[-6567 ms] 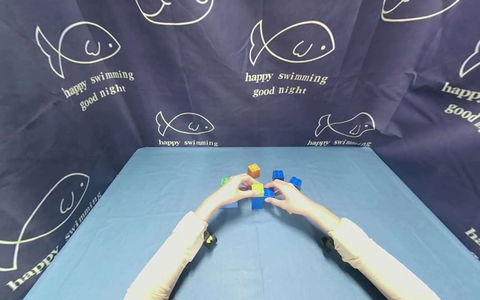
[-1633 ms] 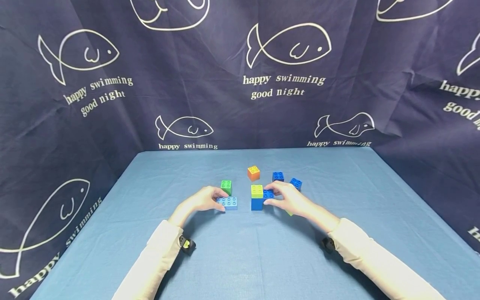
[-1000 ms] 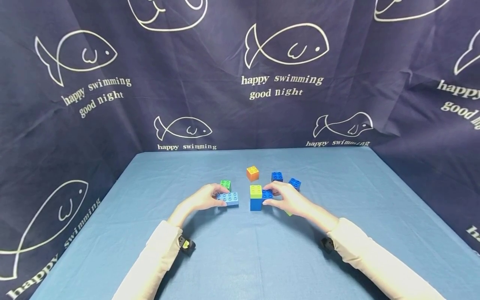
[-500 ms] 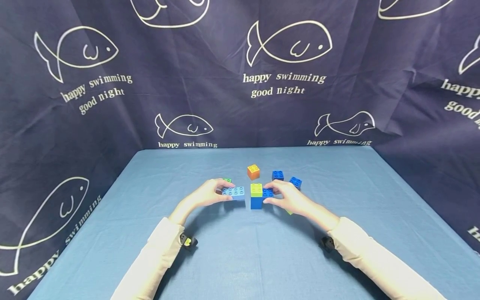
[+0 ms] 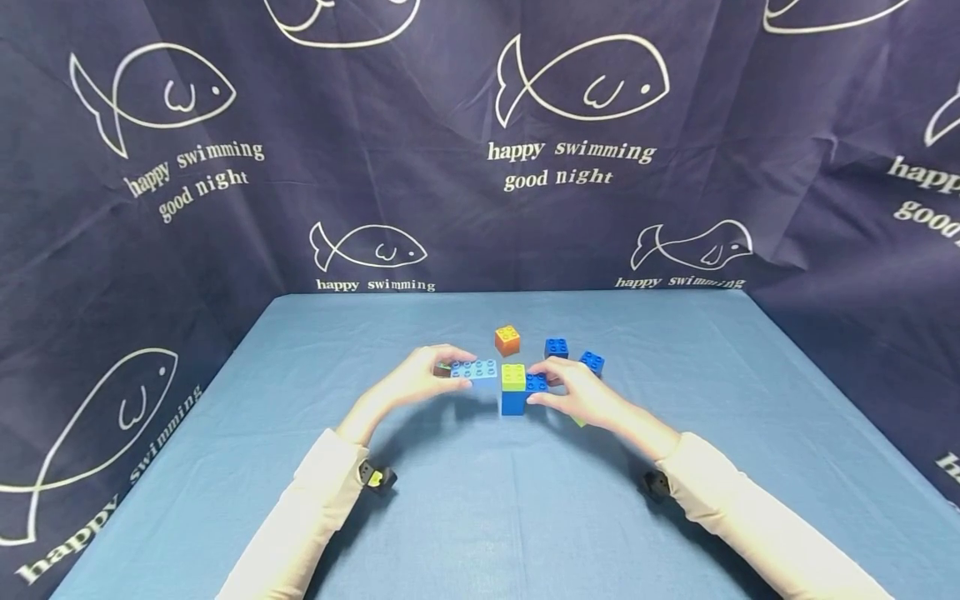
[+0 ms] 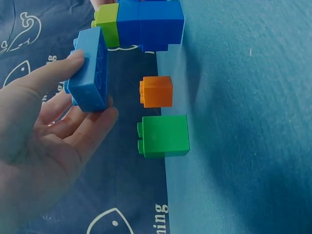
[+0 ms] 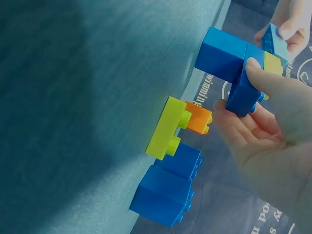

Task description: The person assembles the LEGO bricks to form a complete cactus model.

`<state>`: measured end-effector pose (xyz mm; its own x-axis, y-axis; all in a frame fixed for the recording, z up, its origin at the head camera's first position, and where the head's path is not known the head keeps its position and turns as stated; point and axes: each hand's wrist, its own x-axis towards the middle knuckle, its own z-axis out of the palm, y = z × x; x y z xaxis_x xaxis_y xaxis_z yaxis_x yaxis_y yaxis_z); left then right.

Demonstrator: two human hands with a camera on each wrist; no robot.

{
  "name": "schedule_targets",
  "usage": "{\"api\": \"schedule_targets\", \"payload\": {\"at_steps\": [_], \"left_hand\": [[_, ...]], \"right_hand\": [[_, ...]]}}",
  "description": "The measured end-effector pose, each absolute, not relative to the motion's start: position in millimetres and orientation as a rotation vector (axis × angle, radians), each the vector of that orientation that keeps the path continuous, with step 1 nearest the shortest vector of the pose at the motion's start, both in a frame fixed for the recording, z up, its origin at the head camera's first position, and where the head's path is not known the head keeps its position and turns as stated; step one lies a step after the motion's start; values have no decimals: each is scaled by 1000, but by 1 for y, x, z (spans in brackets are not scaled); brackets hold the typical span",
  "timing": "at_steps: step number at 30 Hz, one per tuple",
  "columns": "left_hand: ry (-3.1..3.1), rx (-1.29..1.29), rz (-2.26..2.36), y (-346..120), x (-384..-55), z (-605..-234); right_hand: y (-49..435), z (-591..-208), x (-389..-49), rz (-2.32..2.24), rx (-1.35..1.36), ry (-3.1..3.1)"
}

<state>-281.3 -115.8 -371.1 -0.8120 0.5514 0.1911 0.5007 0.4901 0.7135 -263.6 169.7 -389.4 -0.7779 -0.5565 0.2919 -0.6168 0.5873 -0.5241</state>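
Note:
My left hand (image 5: 422,377) pinches a light blue toy building brick (image 5: 475,371) between thumb and fingers. In the left wrist view this light blue brick (image 6: 87,73) is off the table, studs away from the tabletop. Close to its right stands a small assembly: a blue lower part (image 5: 513,403) topped by a yellow-green brick (image 5: 513,377). A darker blue brick (image 7: 242,97) juts from the assembly's upper right side, and my right hand (image 5: 588,394) grips it with thumb and fingers. The light blue brick and the assembly are apart.
Behind the assembly sit an orange brick (image 5: 507,340) and two blue bricks, one upright (image 5: 556,347) and one turned (image 5: 592,362). A green brick (image 6: 165,136) is mostly hidden behind my left hand in the head view. A flat yellow-green brick (image 7: 165,129) lies beside my right hand.
My left hand has left the assembly's yellow-green brick, gripped the light blue brick from the table, lifted it and carried it rightward. My right hand keeps its grip in place.

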Motion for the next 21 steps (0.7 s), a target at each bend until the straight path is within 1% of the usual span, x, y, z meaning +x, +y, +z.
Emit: {"api": "schedule_targets", "payload": {"at_steps": [11, 21], "left_hand": [[2659, 902, 1355, -109, -282, -368], [2645, 946, 1419, -96, -279, -365]], "right_hand": [[169, -388, -263, 939, 992, -2739], [169, -387, -262, 934, 1016, -2724]]}}
